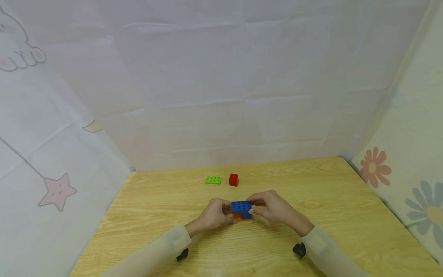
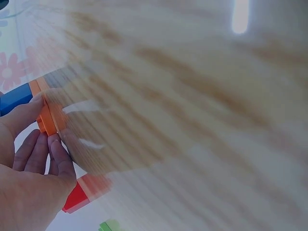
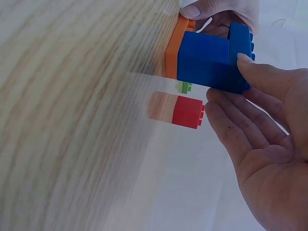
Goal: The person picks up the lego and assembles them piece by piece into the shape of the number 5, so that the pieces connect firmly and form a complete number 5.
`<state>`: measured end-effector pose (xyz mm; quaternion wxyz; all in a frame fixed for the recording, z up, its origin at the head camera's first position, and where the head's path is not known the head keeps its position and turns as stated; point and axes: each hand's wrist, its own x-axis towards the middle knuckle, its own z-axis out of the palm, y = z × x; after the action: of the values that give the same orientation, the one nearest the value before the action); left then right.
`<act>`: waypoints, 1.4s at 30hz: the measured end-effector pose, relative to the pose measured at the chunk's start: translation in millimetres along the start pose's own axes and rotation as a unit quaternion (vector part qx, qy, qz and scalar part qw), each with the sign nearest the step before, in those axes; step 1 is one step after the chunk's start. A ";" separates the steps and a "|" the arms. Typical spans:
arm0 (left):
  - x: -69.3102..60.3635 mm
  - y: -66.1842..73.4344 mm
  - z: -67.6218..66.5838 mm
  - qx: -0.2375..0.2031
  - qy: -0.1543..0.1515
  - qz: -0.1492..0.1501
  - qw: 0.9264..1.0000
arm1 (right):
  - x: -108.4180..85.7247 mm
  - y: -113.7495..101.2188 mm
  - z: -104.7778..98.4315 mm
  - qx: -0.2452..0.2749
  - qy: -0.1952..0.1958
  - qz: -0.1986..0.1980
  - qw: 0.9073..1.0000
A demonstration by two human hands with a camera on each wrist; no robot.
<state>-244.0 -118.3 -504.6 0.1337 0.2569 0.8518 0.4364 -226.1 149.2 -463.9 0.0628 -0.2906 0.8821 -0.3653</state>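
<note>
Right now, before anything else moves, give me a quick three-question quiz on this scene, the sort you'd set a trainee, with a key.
1. Which hand grips the orange plate?
2. True or false: in the head view, the green plate lies to the left of the red block.
3. Fill in the colour: the right hand holds the stack's top brick, which is ____.

Key: 1. The left hand. 2. True. 3. Blue.

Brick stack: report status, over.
Left hand pinches orange base. Right hand grips blue top brick. Lower blue block between. Green brick, red block beyond, not obstructing.
</note>
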 end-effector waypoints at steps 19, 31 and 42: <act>4.6 2.4 -3.3 0.014 -0.007 -0.007 1.000 | -3.8 6.5 12.1 0.114 0.059 0.051 0.990; 1.8 -1.1 0.4 0.016 -0.005 -0.002 1.000 | -3.8 6.9 16.7 0.137 0.070 0.066 0.986; 2.1 0.5 -0.8 0.008 -0.001 -0.003 1.000 | -0.4 -2.6 9.7 0.112 0.059 0.071 0.989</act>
<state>-246.0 -117.5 -503.8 0.1338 0.2561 0.8560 0.4286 -221.4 142.1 -469.2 0.0680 -0.1962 0.8563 -0.4728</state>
